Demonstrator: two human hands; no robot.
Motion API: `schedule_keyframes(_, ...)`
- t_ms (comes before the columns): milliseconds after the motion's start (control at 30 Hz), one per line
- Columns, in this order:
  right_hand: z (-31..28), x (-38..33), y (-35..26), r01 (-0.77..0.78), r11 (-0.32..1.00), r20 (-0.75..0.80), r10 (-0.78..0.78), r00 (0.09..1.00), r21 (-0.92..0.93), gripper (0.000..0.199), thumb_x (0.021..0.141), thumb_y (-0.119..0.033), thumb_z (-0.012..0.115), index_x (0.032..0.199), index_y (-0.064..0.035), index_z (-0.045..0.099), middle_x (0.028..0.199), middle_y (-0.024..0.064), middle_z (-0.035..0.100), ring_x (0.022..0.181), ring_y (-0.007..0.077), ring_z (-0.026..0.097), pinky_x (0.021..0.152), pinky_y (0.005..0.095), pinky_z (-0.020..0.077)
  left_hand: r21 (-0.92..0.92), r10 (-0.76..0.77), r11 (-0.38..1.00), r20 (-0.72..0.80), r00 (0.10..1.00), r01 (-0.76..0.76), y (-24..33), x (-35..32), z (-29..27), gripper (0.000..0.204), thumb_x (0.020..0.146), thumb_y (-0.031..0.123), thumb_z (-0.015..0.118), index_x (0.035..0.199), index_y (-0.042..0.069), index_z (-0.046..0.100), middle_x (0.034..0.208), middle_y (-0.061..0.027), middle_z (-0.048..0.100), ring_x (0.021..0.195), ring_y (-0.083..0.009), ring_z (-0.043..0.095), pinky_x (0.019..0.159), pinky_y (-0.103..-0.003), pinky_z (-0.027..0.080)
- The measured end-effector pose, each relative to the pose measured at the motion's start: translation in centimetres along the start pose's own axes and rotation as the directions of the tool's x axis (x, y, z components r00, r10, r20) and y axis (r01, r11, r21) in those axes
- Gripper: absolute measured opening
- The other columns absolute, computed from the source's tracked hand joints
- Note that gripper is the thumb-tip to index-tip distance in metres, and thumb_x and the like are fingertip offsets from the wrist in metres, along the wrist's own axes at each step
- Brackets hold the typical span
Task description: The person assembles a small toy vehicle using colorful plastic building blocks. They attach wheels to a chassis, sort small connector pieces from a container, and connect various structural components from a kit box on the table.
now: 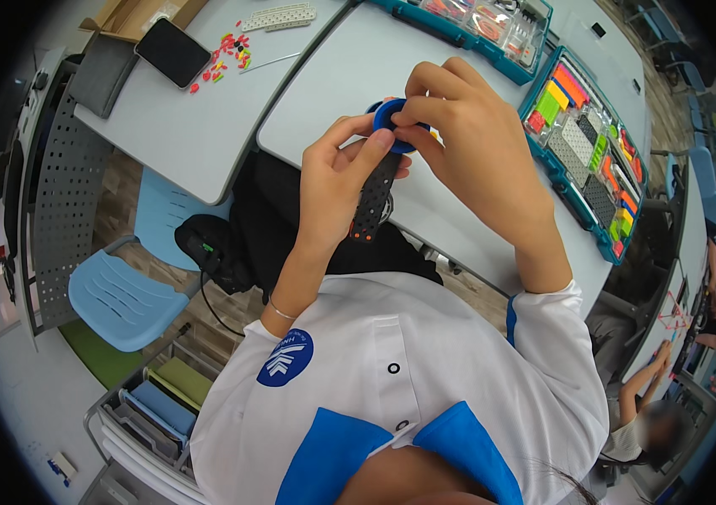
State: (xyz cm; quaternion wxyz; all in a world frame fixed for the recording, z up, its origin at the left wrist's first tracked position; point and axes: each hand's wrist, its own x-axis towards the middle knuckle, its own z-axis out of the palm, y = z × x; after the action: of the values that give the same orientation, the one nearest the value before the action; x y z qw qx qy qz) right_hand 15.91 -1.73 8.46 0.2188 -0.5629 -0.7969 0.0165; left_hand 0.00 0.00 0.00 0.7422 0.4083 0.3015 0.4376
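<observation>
Over the table's near edge, my left hand (331, 178) is closed around a small assembly, its thumb and fingers on a round blue wheel-like part (381, 116). A black perforated building piece (372, 202) with small orange pegs at its lower end hangs below the blue part and appears joined to it. My right hand (477, 139) is closed too, thumb and index finger pinched at the opening of the blue part. Whether those fingertips hold a small piece inside is hidden. A bit of yellow shows behind the right fingers.
Teal cases of colourful building parts stand at the right (581, 135) and far side (493, 34). On the left table lie a phone (173, 53), small red and yellow pegs (228, 57), a thin rod (270, 63) and white perforated pieces (280, 17). Blue chairs (127, 301) stand left; people sit far right.
</observation>
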Motion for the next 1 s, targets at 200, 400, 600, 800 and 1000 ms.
schedule_keyframes(200, 0.5, -0.7, -0.8, -0.036, 0.999, -0.044, 0.037, 0.998, 0.026, 0.011, 0.073, -0.002, 0.075, 0.081, -0.0035, 0.068, 0.087, 0.0018, 0.061, 0.084, 0.0216, 0.058, 0.069, 0.0339, 0.0505, -0.050, -0.005, 0.999, -0.041, 0.999, 0.003, 0.4, -1.0, 0.7, 0.031, 0.097, 0.014, 0.064, 0.119, -0.008, 0.060, 0.098, -0.0144, 0.068, 0.080, -0.0185, 0.071, 0.072, -0.029, 0.060)
schedule_keyframes(400, 0.2, -0.9, -1.1, -0.039, 0.992, -0.113, 0.053, 0.992, 0.122, 0.015, 0.071, 0.001, 0.077, 0.081, -0.0030, 0.065, 0.085, 0.0037, 0.060, 0.083, 0.0235, 0.057, 0.069, 0.0353, 0.0482, 0.041, 0.123, 0.992, -0.093, 0.988, -0.120, 0.4, -1.2, 1.5, 0.029, 0.098, 0.013, 0.063, 0.117, -0.008, 0.061, 0.099, -0.0129, 0.066, 0.083, -0.0179, 0.071, 0.072, -0.030, 0.060)
schedule_keyframes(600, -0.1, 0.0, 0.5, 0.047, 0.957, -0.124, -0.012, 0.992, 0.287, 0.020, 0.070, -0.002, 0.080, 0.085, -0.0028, 0.067, 0.089, 0.0067, 0.059, 0.084, 0.0253, 0.060, 0.073, 0.0346, 0.0494, 0.035, 0.121, 0.992, -0.040, 0.992, -0.120, 0.6, -0.5, 0.9, 0.032, 0.098, 0.016, 0.062, 0.119, -0.008, 0.056, 0.098, -0.0156, 0.069, 0.082, -0.0182, 0.071, 0.074, -0.030, 0.060)
schedule_keyframes(800, -1.6, 0.4, 2.1, 0.044, 0.860, -0.023, -0.037, 0.999, 0.509, 0.021, 0.076, -0.005, 0.076, 0.096, -0.0041, 0.067, 0.095, 0.0083, 0.063, 0.091, 0.0256, 0.065, 0.081, 0.0351, 0.0536, 0.060, 0.139, 0.989, -0.042, 0.989, -0.137, 0.8, -0.4, 0.7, 0.035, 0.099, 0.019, 0.059, 0.119, -0.009, 0.055, 0.097, -0.0172, 0.070, 0.080, -0.0198, 0.073, 0.075, -0.030, 0.061)
schedule_keyframes(1000, -0.3, 0.4, 2.5, -0.094, 0.793, 0.073, 0.063, 0.995, 0.601, 0.031, 0.084, -0.015, 0.070, 0.110, -0.0011, 0.063, 0.108, 0.0093, 0.067, 0.101, 0.0226, 0.066, 0.090, 0.0379, 0.0548, 0.052, 0.165, 0.985, -0.052, 0.985, -0.162, 0.6, -0.3, 0.8, 0.034, 0.095, 0.014, 0.064, 0.118, -0.009, 0.055, 0.098, -0.0182, 0.069, 0.081, -0.0210, 0.073, 0.076, -0.031, 0.061)
